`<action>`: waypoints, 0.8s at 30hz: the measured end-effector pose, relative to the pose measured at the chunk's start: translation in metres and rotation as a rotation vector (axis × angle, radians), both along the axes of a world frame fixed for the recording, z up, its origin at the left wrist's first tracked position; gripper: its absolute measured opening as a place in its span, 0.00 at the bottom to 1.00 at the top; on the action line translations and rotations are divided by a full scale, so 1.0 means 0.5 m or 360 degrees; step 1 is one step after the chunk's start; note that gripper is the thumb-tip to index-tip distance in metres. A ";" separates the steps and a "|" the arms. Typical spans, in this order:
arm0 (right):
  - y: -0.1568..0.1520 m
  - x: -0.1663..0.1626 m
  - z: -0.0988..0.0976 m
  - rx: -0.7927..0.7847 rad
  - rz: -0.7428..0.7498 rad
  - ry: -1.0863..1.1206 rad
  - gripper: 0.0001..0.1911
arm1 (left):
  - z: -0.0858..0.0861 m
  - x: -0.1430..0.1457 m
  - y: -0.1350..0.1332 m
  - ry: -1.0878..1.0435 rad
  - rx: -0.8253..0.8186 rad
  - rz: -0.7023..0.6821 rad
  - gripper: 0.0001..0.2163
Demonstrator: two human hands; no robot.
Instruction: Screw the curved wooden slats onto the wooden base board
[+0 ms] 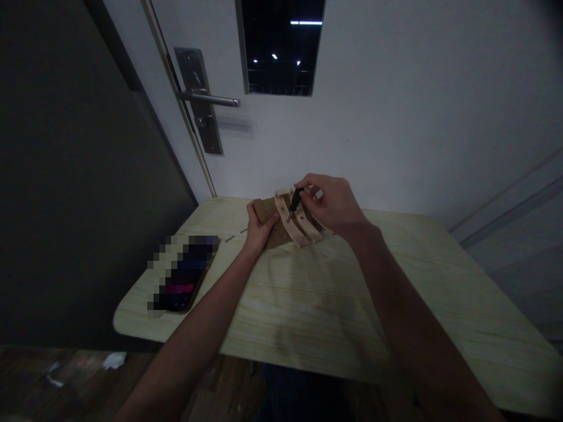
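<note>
A brown board (268,212) with pale curved wooden strips (299,231) laid across it rests at the far side of the light wooden table (316,293). My left hand (258,225) grips the board's left edge, thumb on top. My right hand (332,202) is closed on a small dark-handled screwdriver (294,200), its tip pointing down onto one wooden strip.
A phone (187,272) with a lit screen lies on the table's left part. Two small screws (235,235) lie between the phone and the board. Behind the table are a white door with a metal handle (211,99) and a dark window (281,47).
</note>
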State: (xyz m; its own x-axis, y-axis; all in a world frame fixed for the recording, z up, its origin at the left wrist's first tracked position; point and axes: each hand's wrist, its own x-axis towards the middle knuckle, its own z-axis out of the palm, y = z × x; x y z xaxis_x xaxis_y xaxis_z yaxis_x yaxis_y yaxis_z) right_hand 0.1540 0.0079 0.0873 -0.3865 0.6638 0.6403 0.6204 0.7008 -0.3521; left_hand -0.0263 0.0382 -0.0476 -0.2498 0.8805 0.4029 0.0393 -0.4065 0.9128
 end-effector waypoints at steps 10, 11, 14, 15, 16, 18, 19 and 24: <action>-0.001 -0.002 0.003 0.0000 -0.0014 0.0024 0.06 | 0.002 0.002 0.001 -0.0016 -0.0006 0.0008 0.28; 0.000 -0.002 0.003 0.0000 -0.0017 0.0026 0.05 | 0.003 0.002 0.000 -0.0019 -0.0010 0.0005 0.28; -0.002 -0.003 0.003 -0.0011 -0.0028 0.0031 0.05 | 0.006 0.003 -0.002 -0.0022 -0.0014 0.0002 0.28; -0.003 -0.003 0.003 -0.0010 -0.0035 0.0027 0.05 | 0.006 0.003 -0.002 -0.0021 -0.0013 -0.0001 0.28; -0.004 -0.004 0.003 -0.0006 -0.0039 0.0020 0.06 | 0.006 0.003 -0.003 -0.0020 -0.0012 0.0003 0.28; -0.005 -0.004 0.003 0.0009 -0.0035 0.0009 0.07 | 0.005 0.002 -0.002 -0.0017 -0.0014 0.0012 0.28; -0.005 -0.004 0.003 0.0014 -0.0027 0.0007 0.07 | 0.004 0.002 -0.002 -0.0017 -0.0015 0.0015 0.28; -0.003 -0.004 0.004 -0.0012 0.0010 0.0014 0.07 | 0.003 0.003 0.000 -0.0051 -0.0001 -0.0018 0.29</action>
State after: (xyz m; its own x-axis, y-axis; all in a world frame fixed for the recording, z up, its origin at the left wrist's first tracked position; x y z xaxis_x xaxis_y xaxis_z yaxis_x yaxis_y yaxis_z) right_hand 0.1519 0.0065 0.0891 -0.3851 0.6661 0.6387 0.6129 0.7021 -0.3627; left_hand -0.0250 0.0380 -0.0461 -0.2524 0.8837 0.3942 0.0053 -0.4062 0.9138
